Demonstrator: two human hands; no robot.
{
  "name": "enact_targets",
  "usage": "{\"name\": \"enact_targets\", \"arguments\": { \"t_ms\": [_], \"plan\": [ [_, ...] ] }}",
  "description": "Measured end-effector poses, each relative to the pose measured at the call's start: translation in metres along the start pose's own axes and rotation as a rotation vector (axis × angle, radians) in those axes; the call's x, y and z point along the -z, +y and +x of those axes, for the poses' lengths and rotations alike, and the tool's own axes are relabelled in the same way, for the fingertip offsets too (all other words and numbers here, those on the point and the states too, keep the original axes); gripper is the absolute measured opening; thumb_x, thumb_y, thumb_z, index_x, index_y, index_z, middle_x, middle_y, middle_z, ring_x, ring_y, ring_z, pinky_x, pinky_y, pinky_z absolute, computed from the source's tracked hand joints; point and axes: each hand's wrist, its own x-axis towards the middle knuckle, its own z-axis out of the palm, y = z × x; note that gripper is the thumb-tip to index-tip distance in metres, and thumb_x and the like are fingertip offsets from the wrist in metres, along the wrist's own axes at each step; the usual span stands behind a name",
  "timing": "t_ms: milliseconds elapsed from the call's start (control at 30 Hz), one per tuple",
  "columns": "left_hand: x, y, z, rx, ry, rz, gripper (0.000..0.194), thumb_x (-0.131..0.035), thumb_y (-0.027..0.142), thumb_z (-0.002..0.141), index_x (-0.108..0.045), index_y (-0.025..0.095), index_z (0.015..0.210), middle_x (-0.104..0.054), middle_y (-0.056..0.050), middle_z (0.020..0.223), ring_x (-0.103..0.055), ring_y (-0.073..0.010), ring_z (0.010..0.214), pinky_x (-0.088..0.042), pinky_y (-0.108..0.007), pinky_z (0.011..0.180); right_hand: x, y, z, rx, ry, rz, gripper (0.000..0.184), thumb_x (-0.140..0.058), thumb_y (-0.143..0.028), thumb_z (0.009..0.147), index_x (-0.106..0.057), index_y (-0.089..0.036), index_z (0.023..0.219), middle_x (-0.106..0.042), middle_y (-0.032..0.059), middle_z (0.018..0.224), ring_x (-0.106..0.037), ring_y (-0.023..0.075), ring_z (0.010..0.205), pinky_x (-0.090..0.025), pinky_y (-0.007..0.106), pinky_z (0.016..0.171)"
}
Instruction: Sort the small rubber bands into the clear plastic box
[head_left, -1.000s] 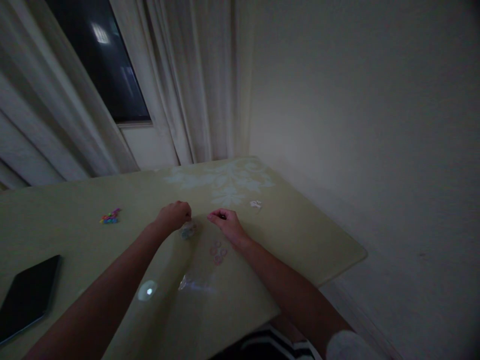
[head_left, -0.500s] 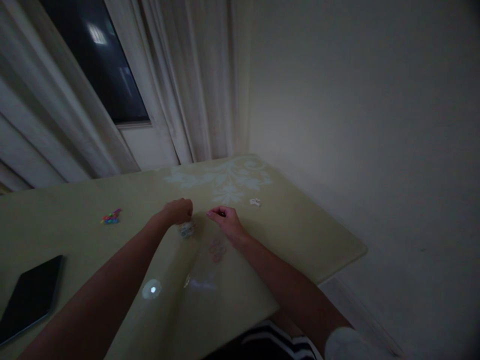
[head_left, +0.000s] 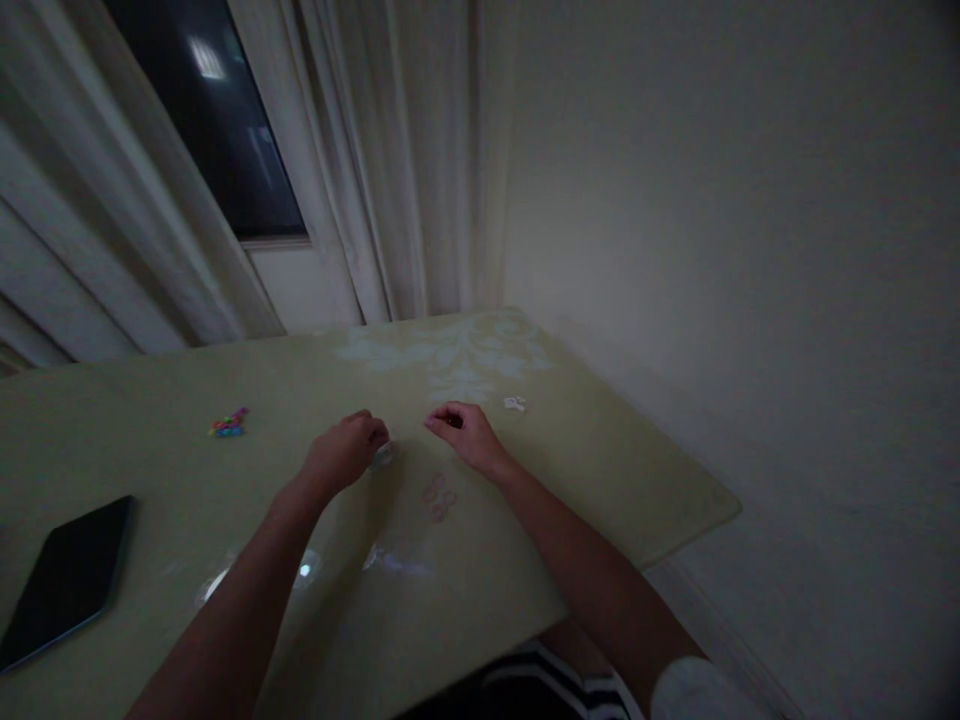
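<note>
Apparently picking, the left hand (head_left: 346, 455) curls at a pale tabletop cluster (head_left: 385, 455) beyond pink rings (head_left: 438, 512), the right hand (head_left: 465, 432) loosely pinched, both holds unclear, the next move likely wanting delicacy.

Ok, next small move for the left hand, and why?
I'd probably pinch one piece from the small pale-bluish translucent heap: the bare left hand's fingers point down at its edge, while the bare right hand hovers apart from it.
</note>
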Motion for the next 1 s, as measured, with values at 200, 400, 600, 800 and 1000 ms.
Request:
{"name": "enact_targets", "arguments": {
  "t_ms": [200, 400, 600, 800, 1000],
  "plan": [
    [-0.034, 0.028, -0.048, 0.006, 0.32, -0.242, 0.032, -0.052, 0.038, 0.103, -0.079, 0.022, 0.101, -0.073, -0.009, 0.102, -0.072, -0.024, 0.086, -0.052, -0.032, 0.078, 0.032, -0.004, -0.004, -0.052, -0.344, -0.125, 0.016, -0.082, -0.031, 0.081, -0.079, -0.016, 0.083, -0.07, 0.0011, 0.075, -0.057, 0.0134, 0.069, -0.042, 0.025, 0.065],
    [-0.049, 0.06, -0.063, -0.25, 0.094, -0.467, 0.025, -0.057, 0.031, 0.102, -0.082, 0.026, 0.101, -0.076, -0.007, 0.099, -0.072, -0.0221, 0.09, -0.052, -0.03, 0.081, 0.055, -0.006, -0.012, -0.183, -0.742, -0.179, 0.023, -0.089, -0.028, 0.069, -0.083, -0.016, 0.088, -0.066, -0.0024, 0.066, -0.056, 0.0127, 0.064, -0.04, 0.023, 0.06],
    [-0.047, 0.067, -0.065, -0.258, -0.006, -0.531, 0.018, -0.064, 0.033, 0.1, -0.079, 0.025, 0.101, -0.073, -0.006, 0.105, -0.07, -0.023, 0.095, -0.05, -0.031, 0.083, 0.042, -0.009, -0.015, -0.172, -0.734, -0.31, 0.021, -0.087, -0.025, 0.072, -0.083, -0.016, 0.091, -0.06, -0.0044, 0.064, -0.053, 0.0119, 0.063, -0.036, 0.022, 0.057],
    [-0.047, 0.069, -0.067, -0.248, -0.047, -0.571, 0.014, -0.065, 0.026, 0.096, -0.079, 0.025, 0.093, -0.072, -0.005, 0.104, -0.07, -0.0209, 0.091, -0.05, -0.031, 0.083, 0.028, -0.03, -0.024, -0.137, -0.689, -0.586, 0.011, -0.076, -0.017, 0.075, -0.081, -0.016, 0.085, -0.067, -0.0007, 0.071, -0.057, 0.0133, 0.066, -0.038, 0.023, 0.06],
    [-0.048, 0.063, -0.062, -0.282, 0.008, -0.658, 0.022, -0.062, 0.025, 0.093, -0.082, 0.023, 0.086, -0.077, -0.006, 0.097, -0.071, -0.0198, 0.084, -0.051, -0.028, 0.076, 0.02, -0.035, -0.03, -0.043, -0.656, -0.801, 0.014, -0.077, -0.032, 0.075, -0.078, -0.019, 0.08, -0.069, 0.0022, 0.075, -0.057, 0.0168, 0.071, -0.035, 0.025, 0.061]
  ]
}}
